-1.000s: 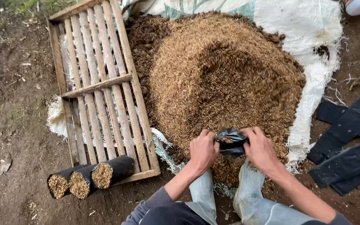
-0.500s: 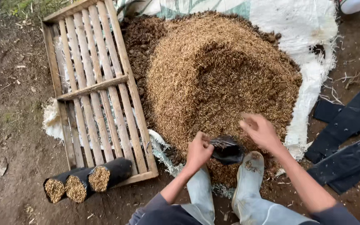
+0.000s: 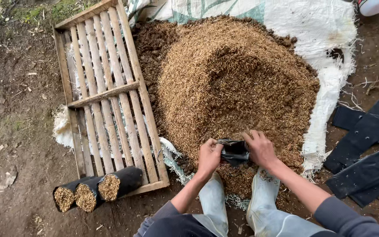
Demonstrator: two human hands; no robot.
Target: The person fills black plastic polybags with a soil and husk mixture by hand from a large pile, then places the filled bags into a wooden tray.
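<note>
- Head view, with the big husk heap [image 3: 237, 87] as my landmark: I see the small black plastic bag [image 3: 234, 151] at the heap's near edge, just above my two pale boots [image 3: 237, 206].
- My left hand [image 3: 209, 156] has its fingers clenched on the bag's left rim; my right hand [image 3: 262, 149] grips the right rim, fingers curled over it into the husk. Both are grasping the bag, and its mouth sits between them.
- I judge the bag thin, limp and a little slick: it will collapse unless the rim is pinched on both sides, so the rim is the place to hold. How full it is I cannot tell.
- The husk looks light, dry and loose, likely to spill if the bag tips.
- Left of the heap lies a slatted wooden tray [image 3: 106, 94] on bare soil; at its near corner three filled black bags [image 3: 97, 191] lie on their sides, touching, husk showing at their ends. Filled, they look firm and easy to grip round the middle.
- Right of the heap, flat empty black bags [image 3: 365, 145] lie on the ground, beside the white sack sheet [image 3: 325, 30] under the heap.
</note>
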